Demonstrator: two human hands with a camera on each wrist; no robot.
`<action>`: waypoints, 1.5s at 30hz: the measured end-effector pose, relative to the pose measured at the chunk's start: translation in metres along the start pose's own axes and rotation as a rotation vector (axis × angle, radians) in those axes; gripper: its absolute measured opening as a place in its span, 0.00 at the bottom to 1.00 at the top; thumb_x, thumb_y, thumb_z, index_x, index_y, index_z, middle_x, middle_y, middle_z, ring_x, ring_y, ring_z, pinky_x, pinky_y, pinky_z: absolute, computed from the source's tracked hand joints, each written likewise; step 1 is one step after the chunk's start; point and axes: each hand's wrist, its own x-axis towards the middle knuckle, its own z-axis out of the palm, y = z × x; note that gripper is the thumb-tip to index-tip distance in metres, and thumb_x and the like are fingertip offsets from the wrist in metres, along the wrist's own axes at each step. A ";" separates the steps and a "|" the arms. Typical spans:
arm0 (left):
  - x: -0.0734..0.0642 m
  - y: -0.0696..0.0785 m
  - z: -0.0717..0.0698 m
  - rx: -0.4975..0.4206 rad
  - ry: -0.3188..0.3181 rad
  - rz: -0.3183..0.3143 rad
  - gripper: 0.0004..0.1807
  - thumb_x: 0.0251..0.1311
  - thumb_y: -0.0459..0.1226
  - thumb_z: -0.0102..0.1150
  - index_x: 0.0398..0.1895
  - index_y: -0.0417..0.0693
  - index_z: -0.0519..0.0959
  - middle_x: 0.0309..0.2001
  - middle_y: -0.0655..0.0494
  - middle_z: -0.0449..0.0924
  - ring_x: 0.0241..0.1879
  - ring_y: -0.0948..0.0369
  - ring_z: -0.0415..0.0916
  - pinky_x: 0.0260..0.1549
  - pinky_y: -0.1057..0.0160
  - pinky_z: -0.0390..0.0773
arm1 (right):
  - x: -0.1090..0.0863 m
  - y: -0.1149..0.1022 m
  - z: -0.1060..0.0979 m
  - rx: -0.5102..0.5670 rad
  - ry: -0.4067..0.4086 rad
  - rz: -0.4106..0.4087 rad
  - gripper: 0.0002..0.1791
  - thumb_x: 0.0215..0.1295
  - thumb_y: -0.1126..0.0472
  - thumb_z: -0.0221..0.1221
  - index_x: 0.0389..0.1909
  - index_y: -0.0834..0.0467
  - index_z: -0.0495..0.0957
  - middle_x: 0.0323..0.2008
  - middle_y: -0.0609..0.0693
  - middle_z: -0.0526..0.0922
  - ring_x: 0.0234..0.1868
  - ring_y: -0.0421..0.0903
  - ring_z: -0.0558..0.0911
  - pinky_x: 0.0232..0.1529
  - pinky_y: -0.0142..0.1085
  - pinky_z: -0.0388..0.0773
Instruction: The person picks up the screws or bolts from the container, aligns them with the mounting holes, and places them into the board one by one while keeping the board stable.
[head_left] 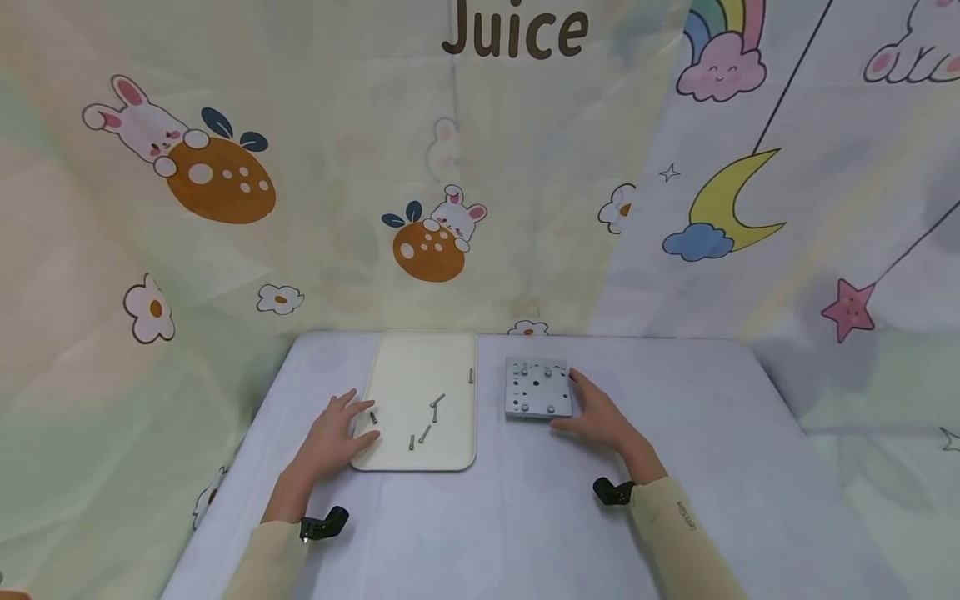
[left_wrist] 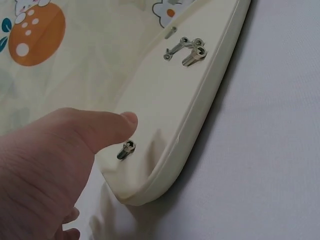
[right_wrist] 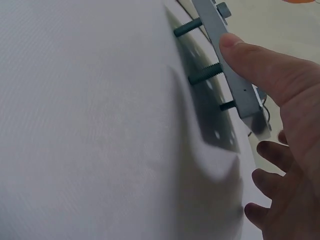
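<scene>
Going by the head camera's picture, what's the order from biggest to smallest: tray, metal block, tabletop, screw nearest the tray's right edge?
1. Tabletop
2. Tray
3. Metal block
4. Screw

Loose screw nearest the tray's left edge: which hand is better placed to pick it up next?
Left, most likely: the left hand reaches over the left edge of the tray, close beside that screw. The right hand is farther off, touching the metal block right of the tray.
</scene>
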 end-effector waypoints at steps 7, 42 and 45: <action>-0.002 -0.002 0.004 0.104 0.016 0.050 0.26 0.57 0.44 0.67 0.59 0.47 0.78 0.68 0.33 0.60 0.65 0.27 0.51 0.58 0.32 0.59 | 0.005 0.009 0.014 0.027 0.015 -0.043 0.70 0.42 0.36 0.73 0.76 0.60 0.42 0.75 0.60 0.50 0.74 0.58 0.50 0.69 0.53 0.50; 0.032 0.018 -0.013 0.268 -0.058 0.207 0.06 0.52 0.38 0.73 0.34 0.57 0.89 0.67 0.44 0.67 0.66 0.39 0.60 0.55 0.37 0.66 | -0.001 0.009 0.012 0.005 0.042 -0.019 0.66 0.46 0.39 0.73 0.77 0.58 0.43 0.74 0.61 0.51 0.73 0.61 0.52 0.68 0.55 0.51; 0.032 0.019 -0.013 0.292 -0.029 0.233 0.04 0.50 0.38 0.74 0.30 0.56 0.89 0.63 0.45 0.71 0.64 0.40 0.63 0.52 0.37 0.69 | -0.001 0.010 0.014 0.010 0.037 -0.025 0.65 0.46 0.39 0.73 0.77 0.57 0.43 0.74 0.60 0.51 0.73 0.60 0.52 0.69 0.53 0.51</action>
